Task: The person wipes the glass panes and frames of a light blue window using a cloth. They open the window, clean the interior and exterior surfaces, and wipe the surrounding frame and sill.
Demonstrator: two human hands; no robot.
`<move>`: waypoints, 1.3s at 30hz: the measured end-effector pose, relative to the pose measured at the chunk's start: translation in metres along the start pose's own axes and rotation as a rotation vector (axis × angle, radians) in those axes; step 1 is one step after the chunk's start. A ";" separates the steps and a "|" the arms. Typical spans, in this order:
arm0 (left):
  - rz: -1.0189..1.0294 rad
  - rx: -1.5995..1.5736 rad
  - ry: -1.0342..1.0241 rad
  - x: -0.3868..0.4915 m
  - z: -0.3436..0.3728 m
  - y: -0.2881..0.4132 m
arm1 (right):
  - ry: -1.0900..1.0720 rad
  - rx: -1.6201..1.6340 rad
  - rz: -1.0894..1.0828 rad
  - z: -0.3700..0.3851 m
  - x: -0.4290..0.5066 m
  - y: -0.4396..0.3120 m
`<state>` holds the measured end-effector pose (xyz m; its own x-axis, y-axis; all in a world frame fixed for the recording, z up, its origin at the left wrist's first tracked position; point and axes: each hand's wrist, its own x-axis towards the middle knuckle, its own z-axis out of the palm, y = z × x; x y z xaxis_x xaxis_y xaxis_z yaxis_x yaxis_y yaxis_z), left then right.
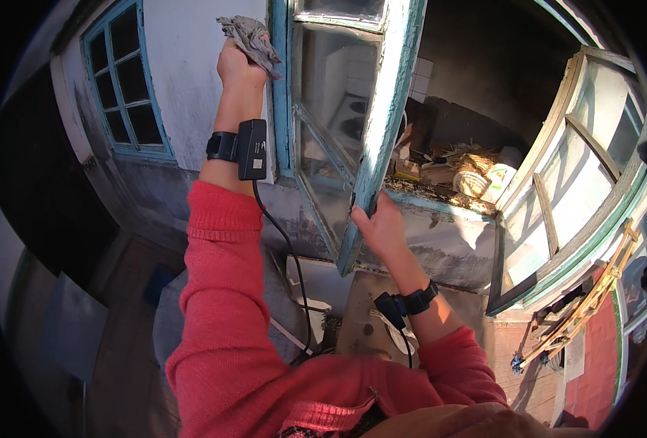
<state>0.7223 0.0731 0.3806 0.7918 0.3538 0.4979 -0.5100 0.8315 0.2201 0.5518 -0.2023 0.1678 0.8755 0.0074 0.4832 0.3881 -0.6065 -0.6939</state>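
Observation:
A crumpled grey cloth (251, 45) is bunched in my left hand (241, 64), raised beside the blue window frame (281, 87) at the upper left. My right hand (382, 222) grips the lower outer corner of an open window sash (381, 126), thumb on the near side and fingers behind the edge. Blue paint on this wooden sash is worn and peeling. Glass panes (337, 65) fill it, with thin blue muntins crossing the lower part. A strapped black device with a cable sits on each of my wrists.
Another open sash (569, 180) swings outward at the right. Inside the sill (438, 202) lie straw, a white tub (470, 183) and a small yellow box (407, 170). Below stands a brown board or tabletop (367, 306). A bundle of wooden sticks (586, 306) leans at the lower right.

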 end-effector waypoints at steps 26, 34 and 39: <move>-0.994 0.463 0.423 -0.463 -0.128 -0.008 | -0.440 0.011 -0.197 0.012 -0.180 0.021; -1.248 0.429 0.055 -0.491 -0.093 -0.082 | -0.153 0.033 0.010 -0.039 -0.215 0.078; -1.466 0.239 -0.149 -0.514 -0.070 -0.134 | 0.098 0.043 0.141 -0.090 -0.231 0.124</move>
<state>0.4068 -0.1902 0.0360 0.6026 -0.7709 -0.2063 0.6347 0.3063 0.7094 0.3716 -0.3510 0.0178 0.8907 -0.1542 0.4277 0.2771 -0.5616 -0.7796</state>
